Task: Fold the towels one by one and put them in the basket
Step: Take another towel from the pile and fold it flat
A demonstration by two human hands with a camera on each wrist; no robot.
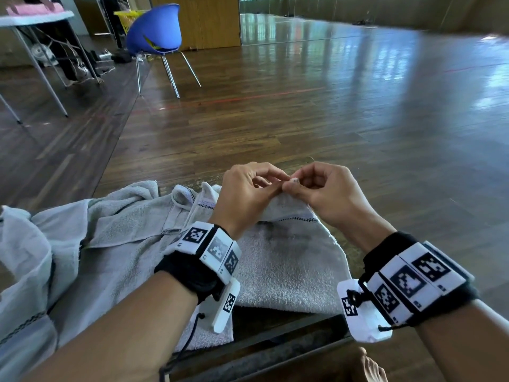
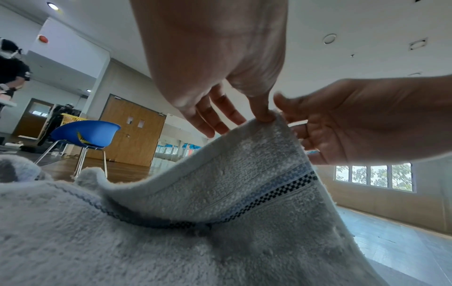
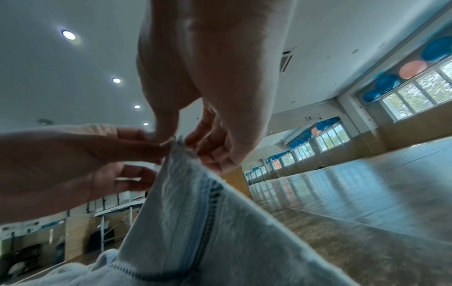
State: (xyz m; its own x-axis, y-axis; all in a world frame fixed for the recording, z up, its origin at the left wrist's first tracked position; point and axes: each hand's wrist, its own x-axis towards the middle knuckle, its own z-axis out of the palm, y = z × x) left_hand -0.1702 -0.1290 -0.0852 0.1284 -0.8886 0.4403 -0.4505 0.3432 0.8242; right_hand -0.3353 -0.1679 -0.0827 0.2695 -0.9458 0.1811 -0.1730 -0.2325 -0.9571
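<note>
A grey towel (image 1: 286,260) with a dark checkered stripe lies in front of me, its far corner lifted. My left hand (image 1: 276,186) and right hand (image 1: 292,183) meet at that corner, and each pinches it between thumb and fingertips. In the left wrist view my left hand (image 2: 265,116) has its thumb on the towel (image 2: 220,193) corner, with the right hand (image 2: 354,123) just beyond. The right wrist view shows my right hand (image 3: 182,142) pinching the towel (image 3: 186,222) tip, and the left hand (image 3: 164,146) holds the same tip from the left.
A heap of more grey towels (image 1: 82,244) lies to my left. A dark low edge (image 1: 275,348) runs along the front, with a bare foot (image 1: 369,368) beside it. A blue chair (image 1: 157,31), a yellow basket (image 1: 128,19) and a white table (image 1: 35,19) stand far left on the wooden floor.
</note>
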